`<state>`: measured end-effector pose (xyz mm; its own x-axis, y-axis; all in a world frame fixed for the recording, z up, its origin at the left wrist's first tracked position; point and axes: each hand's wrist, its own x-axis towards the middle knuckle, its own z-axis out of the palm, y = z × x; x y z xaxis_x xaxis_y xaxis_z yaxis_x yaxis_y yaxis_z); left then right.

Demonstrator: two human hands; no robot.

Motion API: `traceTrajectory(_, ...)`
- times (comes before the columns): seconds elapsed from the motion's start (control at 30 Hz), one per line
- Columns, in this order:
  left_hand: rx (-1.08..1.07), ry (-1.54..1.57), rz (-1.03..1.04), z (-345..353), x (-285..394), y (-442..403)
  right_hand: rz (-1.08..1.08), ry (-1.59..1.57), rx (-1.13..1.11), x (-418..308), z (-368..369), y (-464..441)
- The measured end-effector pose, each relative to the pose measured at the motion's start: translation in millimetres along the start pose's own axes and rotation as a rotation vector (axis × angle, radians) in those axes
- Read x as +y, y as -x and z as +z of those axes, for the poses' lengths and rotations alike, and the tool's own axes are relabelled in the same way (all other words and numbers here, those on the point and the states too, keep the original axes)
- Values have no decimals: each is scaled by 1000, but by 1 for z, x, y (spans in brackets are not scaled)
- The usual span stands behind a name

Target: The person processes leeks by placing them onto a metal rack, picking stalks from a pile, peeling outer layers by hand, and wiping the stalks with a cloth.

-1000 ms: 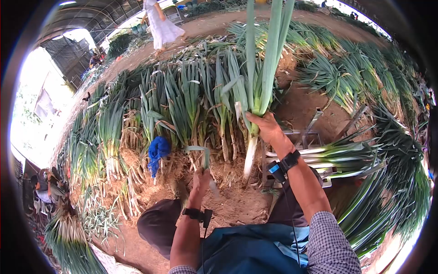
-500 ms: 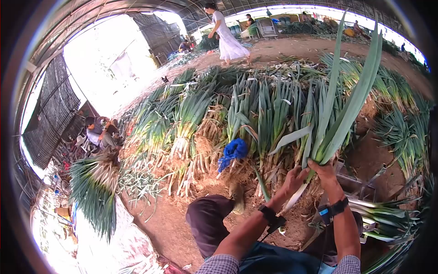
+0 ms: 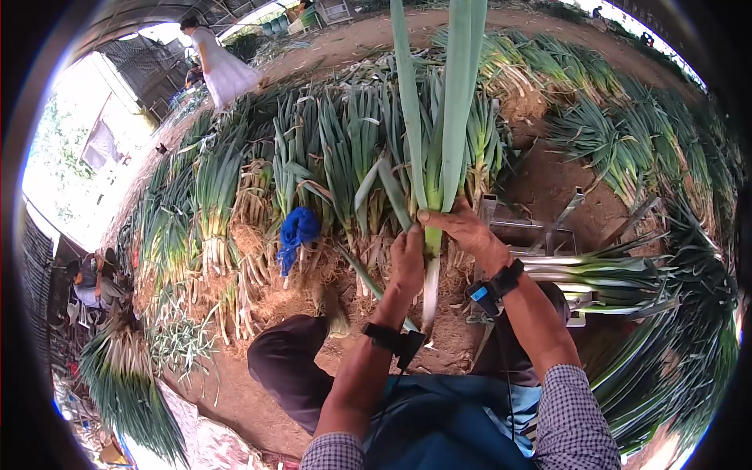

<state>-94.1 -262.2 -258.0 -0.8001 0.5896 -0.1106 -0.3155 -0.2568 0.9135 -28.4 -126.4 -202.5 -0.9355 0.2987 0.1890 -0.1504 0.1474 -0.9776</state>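
A long green onion (image 3: 433, 239) stands nearly upright before me, its broad leaves rising to the top edge and its white stem pointing down. My right hand (image 3: 466, 233) is closed around it where the green meets the white. Just left of and below that, my left hand (image 3: 406, 261) is closed on a folded outer leaf (image 3: 395, 193) at the plant's side. The stem's lower end hangs free above the soil between my knees.
Rows of green onion bundles (image 3: 215, 188) lie ahead, with a blue cloth (image 3: 298, 231) on them. On my right are a metal frame (image 3: 540, 227) and loose green onions (image 3: 595, 270). A person (image 3: 222, 66) in a pale dress is at the back left; another person (image 3: 94, 278) sits far left.
The view has swung to the right, so the bundles and people appear further left. The green onion is more upright. Both hands keep their hold on the plant.
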Motion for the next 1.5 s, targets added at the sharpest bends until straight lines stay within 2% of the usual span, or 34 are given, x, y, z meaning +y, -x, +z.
traceTrajectory(0.03,51,17,-63,3,9,5,53,-141,37,-3,3,-1)
traceTrajectory(0.13,-35,182,-87,-5,-8,-6,31,-630,36,16,5,-9)
traceTrajectory(0.17,-59,219,-49,-5,-8,-8,42,-369,19,17,-1,-9)
traceTrajectory(0.27,-100,290,-111,-12,-4,-9,56,-624,-19,15,-1,-9)
traceTrajectory(0.3,22,298,-107,-9,-7,-10,69,-707,18,14,2,-7)
traceTrajectory(0.4,143,194,-52,-9,-15,-7,-35,-528,235,18,7,-7)
traceTrajectory(0.53,150,245,60,-3,-26,-5,-44,-433,409,25,15,-10)
traceTrajectory(0.57,125,291,-8,-8,-31,-10,-18,-487,399,39,12,-15)
traceTrajectory(0.67,325,554,-182,8,-14,-4,-27,-881,176,57,-7,-21)
traceTrajectory(0.7,222,621,-186,1,-17,-4,27,-939,198,34,-7,-13)
traceTrajectory(0.8,71,715,-158,-22,-27,-14,-11,-977,204,26,-7,-15)
traceTrajectory(0.93,-62,686,-205,-46,-24,-20,60,-1052,170,22,-11,-15)
traceTrajectory(1.07,-106,13,-293,-74,-25,-11,57,-1087,174,23,-25,-20)
traceTrajectory(1.1,-75,80,-304,-73,-29,-4,28,-1070,155,18,-29,-19)
traceTrajectory(1.2,-38,-418,-395,-102,-29,6,12,-1105,110,7,-42,-14)
traceTrajectory(1.23,29,-557,-410,-130,-60,-4,-11,-1118,70,15,-48,-16)
traceTrajectory(1.27,-61,-628,-200,-130,-63,1,-39,-1120,-27,21,-54,-16)
traceTrajectory(1.3,-99,-1025,-86,-142,-69,-3,61,-992,254,26,-54,-12)
traceTrajectory(1.33,-93,-1427,38,-157,-80,-7,81,-1042,196,37,-56,-15)
traceTrajectory(1.37,-51,-1416,182,-138,-64,-1,30,-1102,67,42,-52,-23)
traceTrajectory(1.43,-57,-1136,420,-81,-37,-3,-22,-950,136,42,-30,-27)
traceTrajectory(1.47,-92,-1044,492,-56,-22,-4,-47,-842,213,33,-26,-21)
traceTrajectory(1.5,-90,-992,457,-25,9,13,-51,-835,189,31,-23,-20)
